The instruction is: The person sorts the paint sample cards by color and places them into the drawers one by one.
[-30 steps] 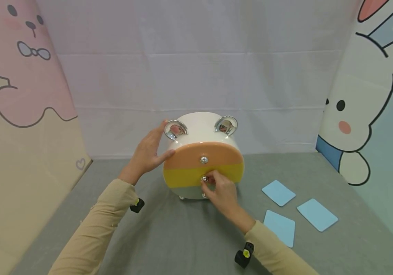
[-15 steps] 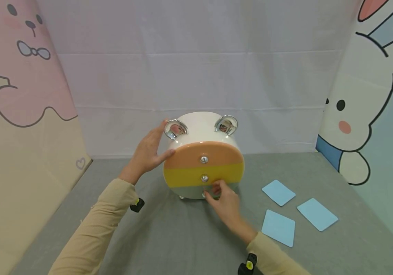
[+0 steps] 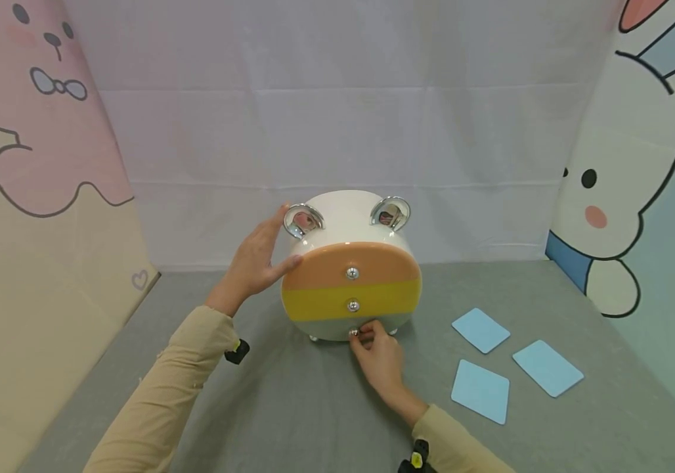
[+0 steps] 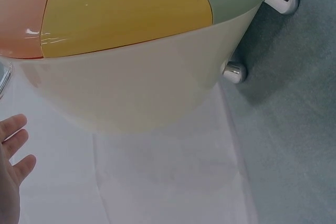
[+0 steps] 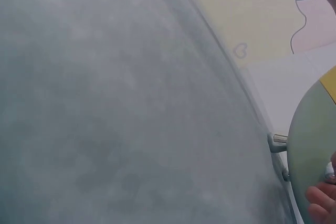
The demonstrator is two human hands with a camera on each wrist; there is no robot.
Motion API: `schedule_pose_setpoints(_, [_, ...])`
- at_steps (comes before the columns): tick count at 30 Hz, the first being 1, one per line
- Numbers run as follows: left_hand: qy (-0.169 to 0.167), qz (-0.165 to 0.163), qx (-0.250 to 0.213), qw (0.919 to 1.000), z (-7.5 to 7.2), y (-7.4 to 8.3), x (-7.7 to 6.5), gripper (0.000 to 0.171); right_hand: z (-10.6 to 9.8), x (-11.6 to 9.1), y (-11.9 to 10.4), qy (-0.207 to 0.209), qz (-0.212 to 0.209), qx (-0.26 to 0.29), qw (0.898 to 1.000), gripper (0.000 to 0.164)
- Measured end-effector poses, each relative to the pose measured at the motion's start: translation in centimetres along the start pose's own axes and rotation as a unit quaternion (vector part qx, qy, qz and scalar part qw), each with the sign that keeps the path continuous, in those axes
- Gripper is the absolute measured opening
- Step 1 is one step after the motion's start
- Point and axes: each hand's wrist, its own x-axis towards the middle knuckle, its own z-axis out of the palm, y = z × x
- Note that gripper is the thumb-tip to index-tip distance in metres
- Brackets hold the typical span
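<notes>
A rounded white drawer box [image 3: 346, 213] stands on the grey table, its front banded in orange [image 3: 320, 266], yellow [image 3: 320, 303] and grey-green [image 3: 322, 328] drawers. Each drawer has a round silver knob. My left hand [image 3: 253, 261] rests against the box's upper left side beside a chrome ear [image 3: 304, 222], thumb at the orange front's edge. In the left wrist view that hand's fingers [image 4: 16, 142] appear extended. With thumb and fingers, my right hand [image 3: 381, 360] pinches the bottom knob [image 3: 354, 333] on the grey-green drawer. The right wrist view shows its fingertips [image 5: 321, 203] at that knob.
Several light blue cards lie right of the box, among them a back card [image 3: 481, 330], a right card [image 3: 547, 368] and a front card [image 3: 480, 391]. A white cloth [image 3: 337, 131] hangs behind; cartoon panels flank both sides. Short chrome feet [image 4: 234, 72] support the box.
My right hand has left the middle knob and moved down to the bottom one, which it now pinches. The left hand stays at the box's side, and the drawers look unchanged.
</notes>
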Motion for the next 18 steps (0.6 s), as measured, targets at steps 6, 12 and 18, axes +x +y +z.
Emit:
schedule_pose_setpoints(6, [0.0,-0.002,-0.001,1.0,-0.05,0.03,0.02,0.089,0.1,0.19,-0.37,0.003,0.027,0.022,0.999,0.01])
schedule_pose_setpoints(12, [-0.002,-0.004,0.004,1.0,-0.03,-0.01,0.07,0.089,0.23,0.29,-0.28,0.009,0.032,0.031,0.999,0.01])
schedule_pose_setpoints(18, [-0.006,-0.004,0.006,1.0,-0.08,-0.04,-0.02,0.089,0.19,0.17,-0.14,0.002,0.026,0.033,0.999,0.01])
